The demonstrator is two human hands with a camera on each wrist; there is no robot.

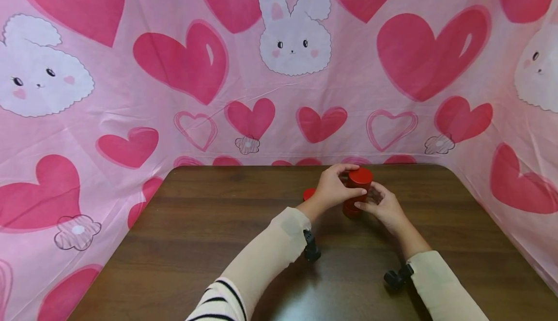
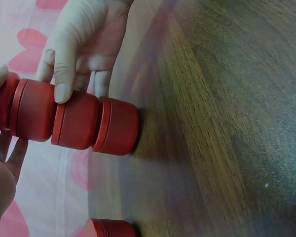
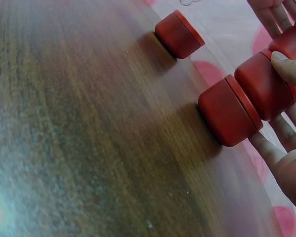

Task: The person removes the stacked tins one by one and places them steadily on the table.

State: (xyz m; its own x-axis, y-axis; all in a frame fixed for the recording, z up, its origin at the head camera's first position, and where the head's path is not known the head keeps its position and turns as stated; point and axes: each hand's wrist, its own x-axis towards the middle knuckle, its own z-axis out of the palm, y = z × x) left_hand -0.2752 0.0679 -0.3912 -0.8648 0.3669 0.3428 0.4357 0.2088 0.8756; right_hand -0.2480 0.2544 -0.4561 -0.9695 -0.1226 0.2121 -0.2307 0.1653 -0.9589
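Observation:
Several small red round tins with lids stand in an upright stack near the back of the table, right of its middle. My left hand [image 1: 335, 185] grips the top tin [image 1: 360, 176], thumb in front and fingers round the far side. Lower down, my right hand [image 1: 385, 209] holds the stack from the right, its thumb on the second tin from the bottom [image 3: 264, 86]. The bottom tin [image 2: 119, 127] rests on the wood. A separate red tin [image 3: 179, 35] stands left of the stack, partly hidden behind my left wrist in the head view.
The brown wooden table [image 1: 209, 224] has rounded far corners. A pink cloth [image 1: 287, 88] with hearts and rabbits hangs close behind its back edge and along both sides. A black wrist camera [image 1: 311, 246] sits below my left wrist, another wrist camera [image 1: 397, 278] below the right.

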